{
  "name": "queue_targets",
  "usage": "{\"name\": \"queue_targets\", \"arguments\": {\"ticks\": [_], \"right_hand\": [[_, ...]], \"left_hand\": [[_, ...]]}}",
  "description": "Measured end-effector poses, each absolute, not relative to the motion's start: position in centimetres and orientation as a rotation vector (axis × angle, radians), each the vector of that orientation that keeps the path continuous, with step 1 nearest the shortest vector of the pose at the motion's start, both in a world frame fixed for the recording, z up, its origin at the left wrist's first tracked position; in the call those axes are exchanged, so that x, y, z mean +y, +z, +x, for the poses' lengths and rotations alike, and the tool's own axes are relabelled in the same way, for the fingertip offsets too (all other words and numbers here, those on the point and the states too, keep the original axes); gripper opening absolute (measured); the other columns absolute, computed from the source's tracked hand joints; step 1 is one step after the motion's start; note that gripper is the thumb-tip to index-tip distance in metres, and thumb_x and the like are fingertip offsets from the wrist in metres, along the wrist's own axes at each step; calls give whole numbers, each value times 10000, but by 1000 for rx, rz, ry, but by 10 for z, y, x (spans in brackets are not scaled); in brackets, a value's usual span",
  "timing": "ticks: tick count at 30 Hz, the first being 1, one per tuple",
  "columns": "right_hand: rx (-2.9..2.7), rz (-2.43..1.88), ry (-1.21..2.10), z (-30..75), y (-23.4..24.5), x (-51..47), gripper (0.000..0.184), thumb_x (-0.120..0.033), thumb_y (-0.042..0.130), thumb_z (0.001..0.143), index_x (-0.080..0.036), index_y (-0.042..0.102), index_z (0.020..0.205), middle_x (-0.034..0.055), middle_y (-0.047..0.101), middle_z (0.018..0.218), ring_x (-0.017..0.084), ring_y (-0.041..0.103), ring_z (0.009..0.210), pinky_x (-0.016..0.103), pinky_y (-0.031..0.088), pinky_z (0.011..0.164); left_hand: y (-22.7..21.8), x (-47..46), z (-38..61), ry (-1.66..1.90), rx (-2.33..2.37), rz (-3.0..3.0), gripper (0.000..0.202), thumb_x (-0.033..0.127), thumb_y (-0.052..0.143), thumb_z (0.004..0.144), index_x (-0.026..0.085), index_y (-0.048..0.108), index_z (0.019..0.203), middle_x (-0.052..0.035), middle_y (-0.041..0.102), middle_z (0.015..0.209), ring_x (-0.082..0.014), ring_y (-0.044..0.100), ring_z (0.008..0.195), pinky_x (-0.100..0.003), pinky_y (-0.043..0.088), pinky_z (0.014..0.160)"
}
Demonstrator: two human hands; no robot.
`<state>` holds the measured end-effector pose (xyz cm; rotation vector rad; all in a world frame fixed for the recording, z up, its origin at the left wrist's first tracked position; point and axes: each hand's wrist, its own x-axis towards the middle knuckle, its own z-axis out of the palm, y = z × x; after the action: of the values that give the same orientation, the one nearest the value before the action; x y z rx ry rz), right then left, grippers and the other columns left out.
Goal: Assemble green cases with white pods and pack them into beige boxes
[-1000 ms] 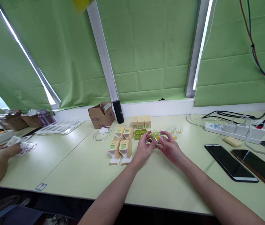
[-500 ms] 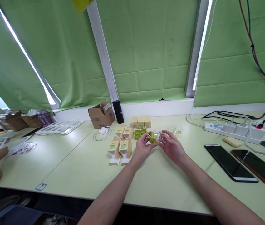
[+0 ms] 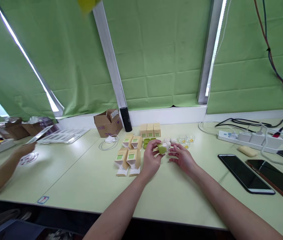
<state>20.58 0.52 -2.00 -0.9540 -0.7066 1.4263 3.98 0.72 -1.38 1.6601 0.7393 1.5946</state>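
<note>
My left hand (image 3: 152, 162) is closed around a small clear cup with a green piece (image 3: 162, 148) inside, tilted sideways just above the table. Close to the cup's right side, my right hand (image 3: 183, 159) has its fingers apart; whether a fingertip touches the cup I cannot tell. Small green containers (image 3: 146, 143) stand behind my left hand, partly hidden by it. Behind my right hand are white pieces (image 3: 173, 140) and several clear cups (image 3: 190, 138) with something yellow inside. Left of my hands lie several opened cardboard boxes (image 3: 132, 156) with green labels.
Three closed small boxes (image 3: 150, 130) stand at the back. A brown carton (image 3: 108, 125), a black bottle (image 3: 125, 119) and a white charger (image 3: 110, 139) are further left. Phones (image 3: 246, 173) and a power strip (image 3: 251, 140) lie right. Another person's arm (image 3: 3, 170) reaches in from the left.
The cup has turned in my left hand and shifted slightly left. My right hand's fingers have come off its side somewhat. The other person's hand has moved right, with a white frame.
</note>
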Motion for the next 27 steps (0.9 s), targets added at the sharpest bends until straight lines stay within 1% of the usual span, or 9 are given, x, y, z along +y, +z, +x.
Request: {"name": "queue_targets", "arguments": {"ticks": [3,6,9,11,15,18,22,27], "right_hand": [[-709,-962,1432,206,-18,4,211,-324,788,782,-254,661,936,18,669,837,179,652,736,289,548,572],[-709,-956,1434,205,-18,3,222,-324,796,774,-256,659,934,15,668,836,174,650,734,283,549,570],[-719,-944,1435,205,-19,4,248,-343,807,762,-256,652,935,15,671,848,172,644,735,281,547,568],[-726,-943,1434,205,-20,5,272,-359,814,752,-256,648,941,16,670,855,177,644,747,284,547,568],[-749,-960,1400,206,-21,5,313,-402,833,729,-256,652,937,21,668,861,191,642,777,300,549,581],[-763,-1012,1320,207,-21,6,321,-437,831,721,-257,659,923,28,665,875,202,635,794,308,541,585],[-764,-1081,1238,209,-23,8,299,-439,824,715,-260,671,900,35,658,891,208,618,808,307,527,588],[-766,-1113,1217,209,-24,9,295,-434,819,710,-262,672,900,36,653,902,210,610,815,299,507,577]], "left_hand": [[-14,2,37,1718,793,1979,425,-1,608,790,236,625,1143,-93,611,1240,-231,621,1171,-378,587,914],[-14,0,35,1770,811,2207,484,-43,542,807,238,634,1190,-98,608,1236,-236,607,1197,-423,553,1000],[-15,1,34,1739,852,2286,520,-40,546,817,246,628,1244,-100,598,1254,-241,594,1214,-429,535,1032],[-16,2,34,1695,911,2300,522,-9,576,833,257,622,1279,-103,585,1274,-252,582,1227,-435,525,1041],[-14,0,33,1516,1107,2327,491,129,674,869,274,607,1333,-104,577,1279,-283,555,1229,-468,479,1068],[-12,0,32,1317,1256,2353,498,197,695,873,278,595,1354,-100,590,1269,-296,539,1214,-471,451,1066],[-14,3,32,1116,1409,2357,485,244,677,890,250,582,1366,-109,593,1258,-306,520,1197,-474,424,1052],[-19,4,31,893,1489,2400,473,212,636,895,264,577,1361,-112,568,1268,-319,495,1231,-473,386,1042]]}}
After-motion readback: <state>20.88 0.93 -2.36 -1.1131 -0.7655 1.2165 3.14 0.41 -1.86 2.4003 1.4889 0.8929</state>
